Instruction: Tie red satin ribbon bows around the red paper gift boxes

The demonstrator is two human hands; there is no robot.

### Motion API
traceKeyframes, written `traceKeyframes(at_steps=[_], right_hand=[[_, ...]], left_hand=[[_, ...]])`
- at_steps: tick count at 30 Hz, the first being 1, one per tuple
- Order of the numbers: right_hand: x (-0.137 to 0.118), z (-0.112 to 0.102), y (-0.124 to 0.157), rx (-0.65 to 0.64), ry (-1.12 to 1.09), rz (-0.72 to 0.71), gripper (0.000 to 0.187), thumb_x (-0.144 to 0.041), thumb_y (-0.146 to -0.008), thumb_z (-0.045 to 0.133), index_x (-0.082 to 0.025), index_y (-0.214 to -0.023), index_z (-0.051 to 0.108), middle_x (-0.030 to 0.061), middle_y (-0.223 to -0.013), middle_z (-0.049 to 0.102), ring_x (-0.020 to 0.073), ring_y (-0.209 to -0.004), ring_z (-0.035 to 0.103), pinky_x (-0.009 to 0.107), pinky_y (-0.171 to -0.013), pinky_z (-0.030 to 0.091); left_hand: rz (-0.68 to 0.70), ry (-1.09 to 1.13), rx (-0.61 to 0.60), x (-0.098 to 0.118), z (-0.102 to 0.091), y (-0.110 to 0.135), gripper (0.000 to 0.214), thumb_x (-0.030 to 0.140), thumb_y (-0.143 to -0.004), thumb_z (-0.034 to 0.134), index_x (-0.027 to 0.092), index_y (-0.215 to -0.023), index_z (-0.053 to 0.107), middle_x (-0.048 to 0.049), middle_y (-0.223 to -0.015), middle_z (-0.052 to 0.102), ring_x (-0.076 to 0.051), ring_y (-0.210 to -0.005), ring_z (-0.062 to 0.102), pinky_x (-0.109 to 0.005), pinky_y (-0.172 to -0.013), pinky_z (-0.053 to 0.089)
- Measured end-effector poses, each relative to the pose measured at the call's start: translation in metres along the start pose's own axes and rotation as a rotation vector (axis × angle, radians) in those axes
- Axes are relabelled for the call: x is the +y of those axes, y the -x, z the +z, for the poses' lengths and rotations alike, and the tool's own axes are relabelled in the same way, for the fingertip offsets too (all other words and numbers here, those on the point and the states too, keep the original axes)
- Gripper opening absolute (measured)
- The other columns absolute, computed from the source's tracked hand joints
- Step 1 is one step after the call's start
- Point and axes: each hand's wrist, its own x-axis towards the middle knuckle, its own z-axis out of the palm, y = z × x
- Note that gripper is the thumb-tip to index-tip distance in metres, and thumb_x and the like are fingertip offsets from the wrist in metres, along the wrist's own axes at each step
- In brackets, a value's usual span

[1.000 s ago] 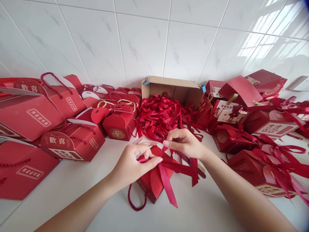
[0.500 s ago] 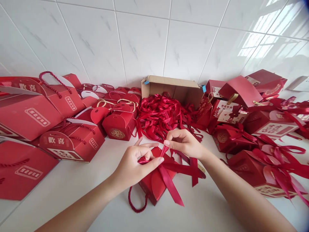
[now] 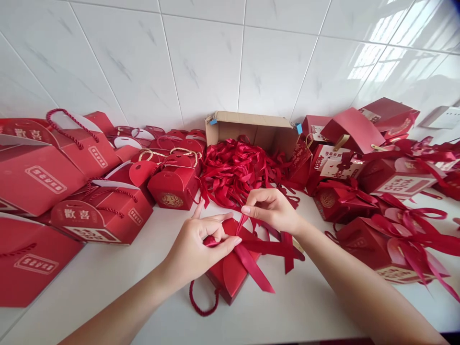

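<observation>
A small red gift box [image 3: 233, 274] lies on the white table in front of me, with a dark red cord handle [image 3: 203, 311] looping out at its near left side. Over its top runs a red satin ribbon [image 3: 253, 269], its cut tails hanging to the right. My left hand [image 3: 201, 242] pinches part of the ribbon between thumb and curled fingers, with the other fingers stretched out. Thumb and forefinger of my right hand [image 3: 269, 209] hold a raised, gathered bit of the same ribbon above the box. The spot where the ribbon crosses is partly hidden by my fingers.
Behind the box, a heap of red ribbons [image 3: 244, 167] spills from a cardboard box [image 3: 251, 117] against the tiled wall. Red boxes with cord handles [image 3: 104, 211] crowd the left. At right stand boxes with ribbon bows [image 3: 388, 249] and piled red boxes [image 3: 352, 129].
The view has shifted slightly, so the surroundings sit a little further left. Both hands keep their grip on the ribbon, almost unmoved over the box.
</observation>
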Motion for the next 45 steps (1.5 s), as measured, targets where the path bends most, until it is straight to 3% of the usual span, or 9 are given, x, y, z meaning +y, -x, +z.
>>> traceKeyframes(at_steps=[4,9,11,16,20,24,30,35,45], right_hand=[[-0.003,-0.003,0.001,-0.048,-0.007,0.058,0.033,-0.043,-0.080,0.069,-0.015,-0.066,0.058,-0.0024,-0.061,0.049,0.0086,-0.055,0.040,0.024,-0.051,0.033],[-0.009,-0.012,0.002,-0.220,-0.037,0.132,0.034,-0.044,-0.081,0.069,-0.015,-0.067,0.057,-0.0042,-0.060,0.044,0.0078,-0.054,0.036,0.022,-0.051,0.032],[-0.013,-0.016,0.003,-0.273,-0.019,0.121,0.032,-0.042,-0.084,0.066,-0.014,-0.069,0.058,-0.0035,-0.061,0.046,0.0083,-0.056,0.039,0.022,-0.052,0.034],[-0.029,-0.015,0.006,-0.108,0.136,-0.070,0.017,-0.031,-0.090,0.060,-0.018,-0.101,0.061,0.0041,-0.094,0.059,0.0144,-0.085,0.057,0.029,-0.078,0.047],[-0.042,0.002,0.011,-0.132,0.412,-0.226,0.011,-0.027,-0.085,0.067,-0.021,-0.094,0.070,0.0083,-0.120,0.053,0.0205,-0.113,0.051,0.038,-0.099,0.041],[-0.042,0.018,0.015,-0.219,0.604,-0.251,0.011,-0.032,-0.081,0.072,-0.022,-0.087,0.073,0.0074,-0.131,0.050,0.0264,-0.124,0.040,0.046,-0.103,0.035],[-0.037,0.022,0.013,-0.229,0.623,-0.245,0.007,-0.028,-0.082,0.071,-0.022,-0.078,0.073,0.0051,-0.128,0.054,0.0249,-0.122,0.042,0.045,-0.101,0.036],[-0.036,0.022,0.012,-0.232,0.617,-0.287,0.006,-0.025,-0.081,0.072,-0.021,-0.077,0.072,0.0035,-0.132,0.053,0.0246,-0.124,0.041,0.044,-0.102,0.036],[-0.034,0.020,0.011,-0.232,0.608,-0.344,0.008,-0.022,-0.078,0.074,-0.019,-0.072,0.070,0.0055,-0.127,0.055,0.0255,-0.123,0.043,0.045,-0.102,0.038]], left_hand=[[-0.067,0.070,0.017,0.002,-0.002,-0.001,0.047,0.030,-0.076,0.065,0.020,-0.057,0.023,0.0068,-0.052,0.054,-0.026,-0.106,0.067,-0.046,-0.120,-0.001],[-0.161,0.265,-0.046,0.007,-0.011,-0.004,0.035,0.038,-0.079,0.065,0.021,-0.055,0.046,0.0023,-0.060,0.062,-0.027,-0.110,0.063,-0.042,-0.110,0.033],[-0.173,0.331,-0.081,0.008,-0.014,-0.006,0.032,0.040,-0.080,0.064,0.021,-0.056,0.054,0.0007,-0.063,0.063,-0.027,-0.112,0.061,-0.039,-0.106,0.037],[-0.249,0.511,-0.062,0.008,-0.016,-0.007,0.032,0.042,-0.083,0.061,0.019,-0.060,0.062,-0.0024,-0.099,0.071,-0.026,-0.110,0.060,-0.037,-0.102,0.040],[-0.297,0.681,-0.111,0.006,-0.016,-0.007,0.025,0.039,-0.084,0.060,0.020,-0.071,0.070,-0.0027,-0.109,0.070,-0.022,-0.103,0.061,-0.034,-0.097,0.043],[-0.304,0.675,-0.123,0.005,-0.019,-0.007,0.030,0.036,-0.082,0.063,0.018,-0.058,0.064,-0.0029,-0.111,0.069,-0.023,-0.102,0.061,-0.034,-0.098,0.042],[-0.301,0.549,-0.120,0.004,-0.022,-0.006,0.031,0.030,-0.077,0.063,0.020,-0.050,0.052,-0.0040,-0.092,0.070,-0.030,-0.123,0.049,-0.041,-0.103,0.037],[-0.274,0.455,-0.112,0.003,-0.025,-0.009,0.028,0.028,-0.074,0.061,0.021,-0.048,0.053,-0.0033,-0.112,0.069,-0.032,-0.125,0.048,-0.046,-0.108,0.032],[-0.236,0.284,-0.096,0.006,-0.027,-0.009,0.028,0.029,-0.073,0.061,0.022,-0.047,0.052,-0.0044,-0.114,0.069,-0.030,-0.124,0.050,-0.049,-0.116,0.018]])
